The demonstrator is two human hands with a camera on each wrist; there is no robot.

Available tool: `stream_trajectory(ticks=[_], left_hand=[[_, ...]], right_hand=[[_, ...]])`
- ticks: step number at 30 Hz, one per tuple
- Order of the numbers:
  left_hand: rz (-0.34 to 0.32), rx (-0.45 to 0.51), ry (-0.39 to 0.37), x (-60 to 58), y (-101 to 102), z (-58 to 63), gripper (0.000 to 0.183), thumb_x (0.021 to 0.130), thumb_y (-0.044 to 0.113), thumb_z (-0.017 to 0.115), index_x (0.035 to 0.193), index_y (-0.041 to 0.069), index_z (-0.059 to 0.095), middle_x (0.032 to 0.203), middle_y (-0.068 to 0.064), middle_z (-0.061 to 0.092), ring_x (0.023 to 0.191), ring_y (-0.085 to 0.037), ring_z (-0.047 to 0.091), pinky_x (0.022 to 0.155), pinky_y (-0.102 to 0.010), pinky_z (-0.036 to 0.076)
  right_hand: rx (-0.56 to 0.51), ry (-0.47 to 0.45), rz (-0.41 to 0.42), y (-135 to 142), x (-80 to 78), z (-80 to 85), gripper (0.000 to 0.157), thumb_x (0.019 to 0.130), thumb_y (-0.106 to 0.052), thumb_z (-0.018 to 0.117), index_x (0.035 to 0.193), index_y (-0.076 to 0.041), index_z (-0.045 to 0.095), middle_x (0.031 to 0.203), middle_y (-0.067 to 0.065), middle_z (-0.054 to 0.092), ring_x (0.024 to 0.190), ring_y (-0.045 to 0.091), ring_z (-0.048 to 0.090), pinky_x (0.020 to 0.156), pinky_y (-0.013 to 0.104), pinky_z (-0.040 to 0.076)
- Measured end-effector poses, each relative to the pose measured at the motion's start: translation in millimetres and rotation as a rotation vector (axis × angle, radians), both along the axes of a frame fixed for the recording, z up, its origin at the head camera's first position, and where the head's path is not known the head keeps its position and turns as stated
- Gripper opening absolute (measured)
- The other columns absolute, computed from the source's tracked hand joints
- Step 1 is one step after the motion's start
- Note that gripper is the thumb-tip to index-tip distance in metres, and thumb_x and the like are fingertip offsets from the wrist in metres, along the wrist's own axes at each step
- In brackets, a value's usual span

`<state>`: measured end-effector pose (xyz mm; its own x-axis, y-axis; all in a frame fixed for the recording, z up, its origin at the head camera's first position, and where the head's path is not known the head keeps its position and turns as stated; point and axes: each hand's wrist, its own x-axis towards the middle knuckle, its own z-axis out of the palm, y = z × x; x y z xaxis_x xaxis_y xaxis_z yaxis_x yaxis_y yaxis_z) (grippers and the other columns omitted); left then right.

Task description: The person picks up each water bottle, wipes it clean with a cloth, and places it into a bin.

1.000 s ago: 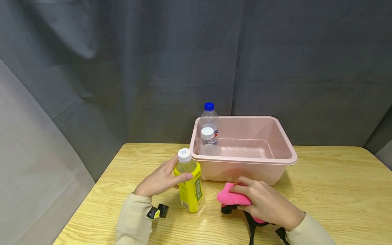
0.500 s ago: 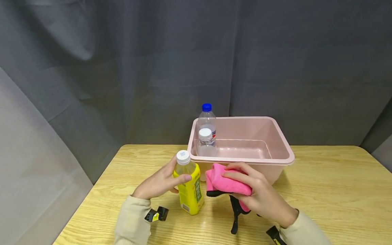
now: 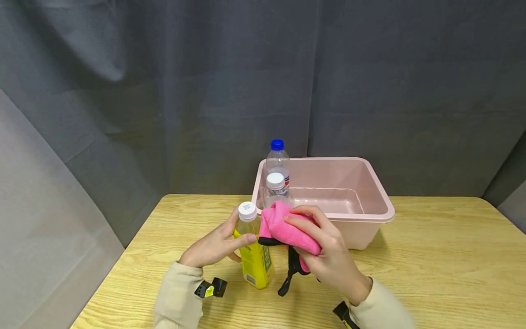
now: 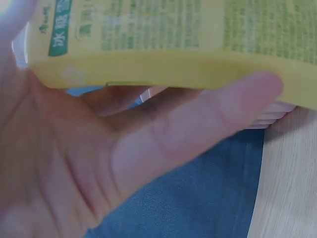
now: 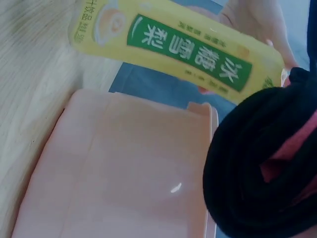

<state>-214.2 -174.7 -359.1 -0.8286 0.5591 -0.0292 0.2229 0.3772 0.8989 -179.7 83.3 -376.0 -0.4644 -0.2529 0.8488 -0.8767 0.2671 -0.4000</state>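
My left hand (image 3: 219,242) grips a drink bottle with a yellow label (image 3: 255,265) and a white cap, upright on the table. In the left wrist view the thumb (image 4: 213,116) lies along the yellow label. My right hand (image 3: 324,246) holds a folded pink cloth (image 3: 287,226) with black edging and a dangling black strap. The cloth is up off the table and overlaps the bottle's upper right side in the head view. From the right wrist, the cloth's rolled black edge (image 5: 242,148) shows close to the cap end of the bottle (image 5: 183,49).
Behind the hands stands a pink plastic bin (image 3: 361,219). Inside its left end are a clear bottle with a blue cap (image 3: 277,157) and another with a white cap (image 3: 276,185). A grey curtain (image 3: 246,91) hangs behind the wooden table (image 3: 444,256).
My right hand has lifted the pink cloth off the table and carried it left and up to the yellow-label bottle. The left hand has stayed around the bottle.
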Motion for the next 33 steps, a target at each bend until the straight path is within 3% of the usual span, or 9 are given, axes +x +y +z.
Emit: stream_trajectory(ticks=[3, 10, 16, 27, 33], left_hand=[[0.000, 0.002, 0.006, -0.1, 1, -0.6, 0.095, 0.098, 0.052, 0.062, 0.163, 0.016, 0.004, 0.158, -0.025, 0.031, 0.126, -0.045, 0.053, 0.071, -0.044, 0.062], [0.005, -0.003, 0.008, 1.7, -1, -1.0, 0.095, 0.097, 0.054, 0.062, 0.164, 0.018, 0.004, 0.158, -0.025, 0.031, 0.125, -0.043, 0.054, 0.071, -0.042, 0.062], [0.009, -0.006, 0.011, 2.2, -1, -0.1, 0.095, 0.097, 0.055, 0.062, 0.164, 0.018, 0.005, 0.157, -0.025, 0.032, 0.124, -0.043, 0.055, 0.070, -0.041, 0.062], [0.013, 0.000, -0.001, 2.5, 1, 0.1, 0.096, 0.098, 0.053, 0.062, 0.164, 0.016, 0.002, 0.162, -0.025, 0.023, 0.125, -0.044, 0.055, 0.073, -0.043, 0.062], [0.018, -0.003, -0.005, 1.8, 2, 0.3, 0.093, 0.100, 0.049, 0.061, 0.163, 0.014, 0.003, 0.157, -0.026, 0.031, 0.121, -0.041, 0.058, 0.072, -0.043, 0.062]], right_hand=[[0.079, 0.039, -0.038, -5, 0.3, -1.5, 0.051, 0.072, 0.019, 0.071, 0.116, -0.005, 0.071, 0.119, 0.015, 0.061, 0.106, 0.031, 0.063, 0.100, 0.023, 0.048], [0.221, 0.123, -0.111, -10, 3.4, 4.5, 0.056, 0.066, 0.018, 0.075, 0.116, -0.009, 0.071, 0.118, 0.011, 0.062, 0.102, 0.028, 0.064, 0.083, 0.044, 0.059], [0.281, 0.139, -0.126, -10, 3.8, 7.3, 0.059, 0.063, 0.023, 0.071, 0.113, -0.009, 0.074, 0.117, 0.010, 0.062, 0.099, 0.027, 0.064, 0.082, 0.044, 0.059], [0.343, 0.107, -0.141, -7, 4.1, 3.3, 0.049, 0.067, 0.024, 0.062, 0.100, -0.010, 0.077, 0.116, 0.006, 0.065, 0.097, 0.023, 0.061, 0.081, 0.041, 0.059], [0.523, 0.083, -0.161, -6, 5.2, -5.6, 0.050, 0.063, 0.020, 0.067, 0.098, -0.014, 0.078, 0.110, 0.003, 0.066, 0.088, 0.019, 0.057, 0.072, 0.032, 0.056]])
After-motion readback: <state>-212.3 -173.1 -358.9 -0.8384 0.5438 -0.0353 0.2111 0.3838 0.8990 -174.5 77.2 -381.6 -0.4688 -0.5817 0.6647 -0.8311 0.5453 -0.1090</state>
